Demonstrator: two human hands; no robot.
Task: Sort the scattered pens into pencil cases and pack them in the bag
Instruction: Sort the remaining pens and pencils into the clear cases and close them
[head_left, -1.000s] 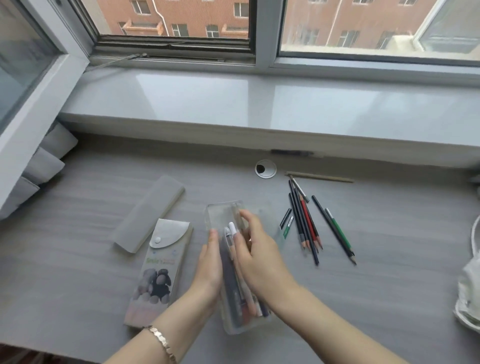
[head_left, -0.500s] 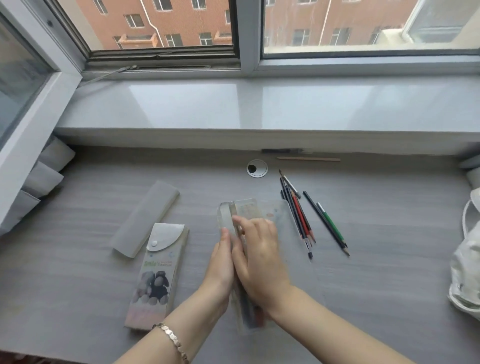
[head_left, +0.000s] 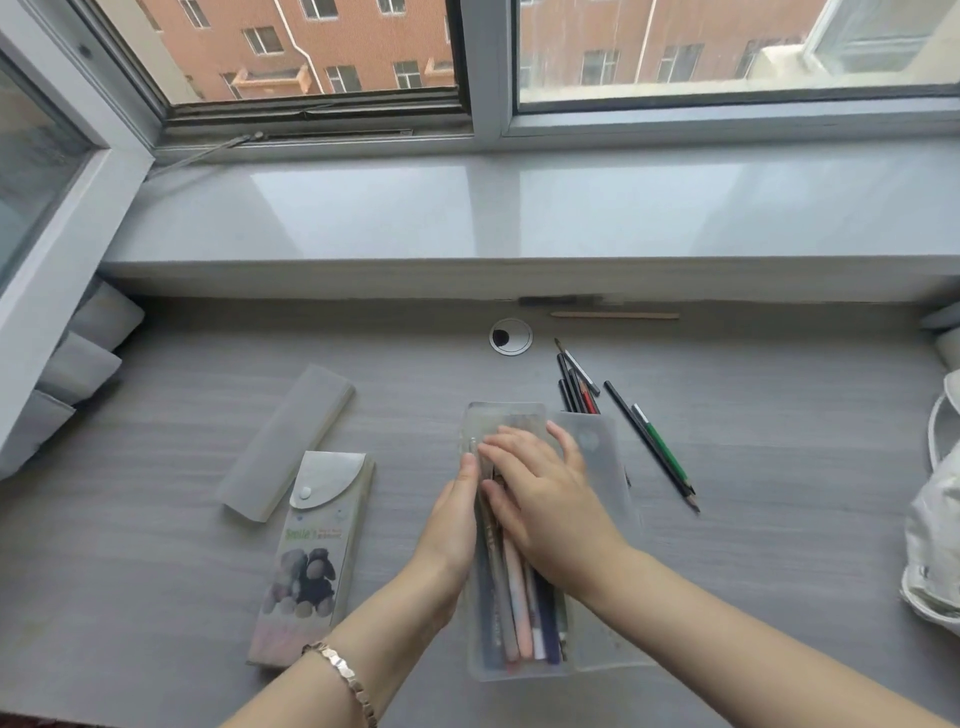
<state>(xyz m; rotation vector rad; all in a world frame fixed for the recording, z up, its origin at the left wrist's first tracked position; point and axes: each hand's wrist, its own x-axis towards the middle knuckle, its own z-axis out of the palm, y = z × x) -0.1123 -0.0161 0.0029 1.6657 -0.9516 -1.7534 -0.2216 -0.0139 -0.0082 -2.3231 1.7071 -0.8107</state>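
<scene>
The left hand (head_left: 452, 525), fingers straight, is bracing the case (head_left: 519, 673) while the flat right hand (head_left: 540, 499) is pressing pens (head_left: 514, 608) inside. Pencils (head_left: 662, 449) right of it are lying loose; the bag (head_left: 935, 545), farther right, is awaiting packing.

Translucent plastic pencil case (head_left: 519, 673) under the right hand (head_left: 545, 499); printed flap-closed plastic case (head_left: 311, 551) left of the left hand (head_left: 452, 514); thin wooden pencils (head_left: 662, 447) right.

The left hand (head_left: 456, 512) stands on edge, fingers straight and pointing far, just beside the right hand (head_left: 548, 501), which lies palm down with fingers extended.
</scene>
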